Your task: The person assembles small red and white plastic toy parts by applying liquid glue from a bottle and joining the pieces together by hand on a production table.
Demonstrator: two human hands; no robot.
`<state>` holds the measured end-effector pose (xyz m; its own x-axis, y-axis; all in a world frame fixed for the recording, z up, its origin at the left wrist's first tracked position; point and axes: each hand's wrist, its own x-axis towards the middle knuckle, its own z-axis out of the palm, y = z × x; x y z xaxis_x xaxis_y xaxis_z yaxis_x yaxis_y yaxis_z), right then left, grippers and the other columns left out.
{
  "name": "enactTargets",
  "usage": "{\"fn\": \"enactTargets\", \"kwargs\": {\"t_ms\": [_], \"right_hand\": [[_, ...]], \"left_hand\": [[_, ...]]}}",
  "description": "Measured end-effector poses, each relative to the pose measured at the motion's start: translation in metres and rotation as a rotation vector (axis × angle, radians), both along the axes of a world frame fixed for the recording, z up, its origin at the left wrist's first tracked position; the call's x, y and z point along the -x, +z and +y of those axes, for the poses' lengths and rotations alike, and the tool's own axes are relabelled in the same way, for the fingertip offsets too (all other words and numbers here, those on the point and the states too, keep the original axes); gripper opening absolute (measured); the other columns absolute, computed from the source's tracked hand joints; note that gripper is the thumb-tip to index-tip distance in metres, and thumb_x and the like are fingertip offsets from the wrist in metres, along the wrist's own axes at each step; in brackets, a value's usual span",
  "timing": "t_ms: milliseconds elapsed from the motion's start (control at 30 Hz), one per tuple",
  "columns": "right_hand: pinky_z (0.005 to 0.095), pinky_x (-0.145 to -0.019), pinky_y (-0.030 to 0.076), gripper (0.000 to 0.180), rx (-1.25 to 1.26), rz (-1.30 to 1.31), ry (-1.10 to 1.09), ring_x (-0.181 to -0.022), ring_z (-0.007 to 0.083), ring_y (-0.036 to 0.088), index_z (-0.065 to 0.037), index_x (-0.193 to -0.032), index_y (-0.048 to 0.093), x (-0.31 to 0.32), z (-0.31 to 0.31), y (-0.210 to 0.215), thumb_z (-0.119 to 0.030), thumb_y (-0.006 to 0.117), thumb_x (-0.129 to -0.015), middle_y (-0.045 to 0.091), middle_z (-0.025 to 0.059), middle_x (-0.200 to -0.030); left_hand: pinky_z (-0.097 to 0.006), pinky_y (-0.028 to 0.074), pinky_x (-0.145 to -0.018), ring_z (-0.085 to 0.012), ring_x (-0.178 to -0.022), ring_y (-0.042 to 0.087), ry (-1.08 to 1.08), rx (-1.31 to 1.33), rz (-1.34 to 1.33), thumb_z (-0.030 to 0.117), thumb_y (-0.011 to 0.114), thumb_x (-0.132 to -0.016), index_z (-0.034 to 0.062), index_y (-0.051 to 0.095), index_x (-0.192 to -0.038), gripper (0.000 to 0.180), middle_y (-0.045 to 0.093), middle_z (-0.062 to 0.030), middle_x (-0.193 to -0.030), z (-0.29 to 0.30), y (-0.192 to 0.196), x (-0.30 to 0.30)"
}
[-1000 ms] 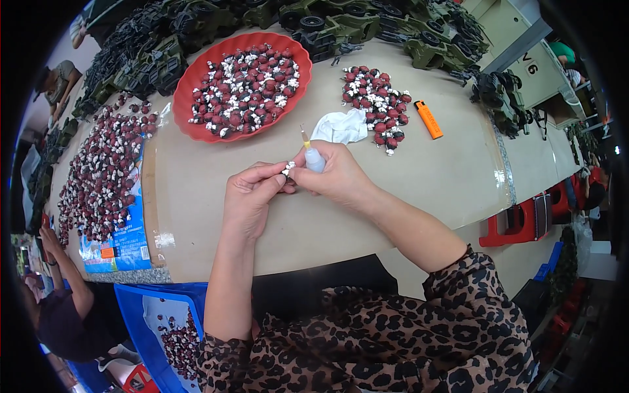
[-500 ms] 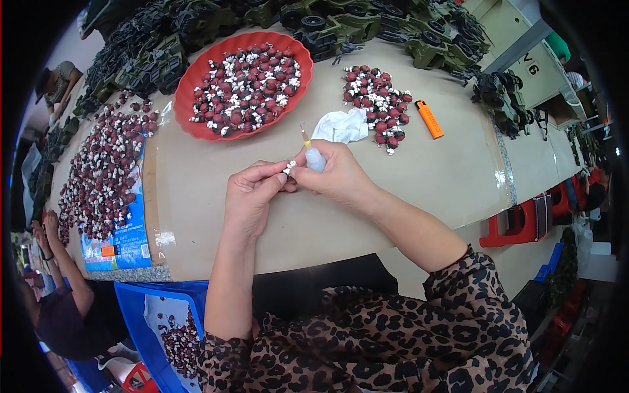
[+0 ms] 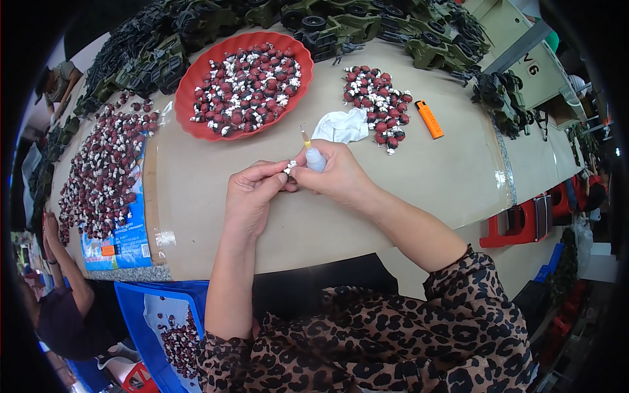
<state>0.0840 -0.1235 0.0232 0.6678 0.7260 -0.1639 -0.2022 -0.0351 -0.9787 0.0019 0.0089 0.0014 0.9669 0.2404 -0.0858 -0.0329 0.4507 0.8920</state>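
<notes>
Over the middle of the table, my left hand (image 3: 254, 190) pinches a small white-and-dark figure piece (image 3: 290, 168) between thumb and fingertips. My right hand (image 3: 337, 173) meets it there, its thumb and finger touching the same piece. Tucked in the right hand is a small translucent squeeze bottle (image 3: 315, 159) with a yellow collar and a thin needle tip, which points up and away from me. Part of the piece is hidden by my fingers. Just beyond my hands lies a crumpled white cloth (image 3: 341, 126).
A red scalloped bowl (image 3: 304, 88) holds many red-black-white pieces. More form a pile (image 3: 105, 173) at left and a cluster (image 3: 377, 101) beyond the cloth, near an orange lighter (image 3: 429, 120). Green toy vehicles (image 3: 432, 46) line the far edge. A blue bin (image 3: 134, 308) stands below left; a co-worker's hands (image 3: 51, 229) are far left.
My hands, the piece and the bottle show no visible movement. At the far left, the co-worker's hands have shifted slightly and come closer together.
</notes>
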Motion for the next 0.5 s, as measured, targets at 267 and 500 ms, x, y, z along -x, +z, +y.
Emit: {"fn": "enactTargets", "kwargs": {"t_ms": [267,500], "right_hand": [[0.0184,-0.047,0.042,0.014,-0.002,-0.031,-0.02,-0.054,0.0068,0.054,0.0,-0.074,0.05,-0.0007,0.0008,-0.0036,-0.01,0.059,-0.071,0.055,0.0038,-0.064],[0.0189,-0.039,0.036,0.016,0.008,0.007,-0.027,-0.047,0.0045,0.045,-0.002,-0.075,0.051,-0.0032,0.0003,-0.0065,-0.014,0.06,-0.07,0.05,0.0008,-0.06]], "left_hand": [[-0.026,0.048,-0.066,-0.0153,-0.068,0.057,-0.011,-0.001,-0.009,-0.005,0.051,-0.075,-0.0016,0.06,-0.089,0.017,0.057,-0.0086,-0.082,0.0004,0.0015,0.0008],[-0.025,0.048,-0.067,-0.0144,-0.07,0.057,-0.004,0.044,-0.006,-0.004,0.052,-0.075,-0.001,0.059,-0.092,0.018,0.058,-0.0092,-0.086,-0.0006,0.0015,0.0008]]}}
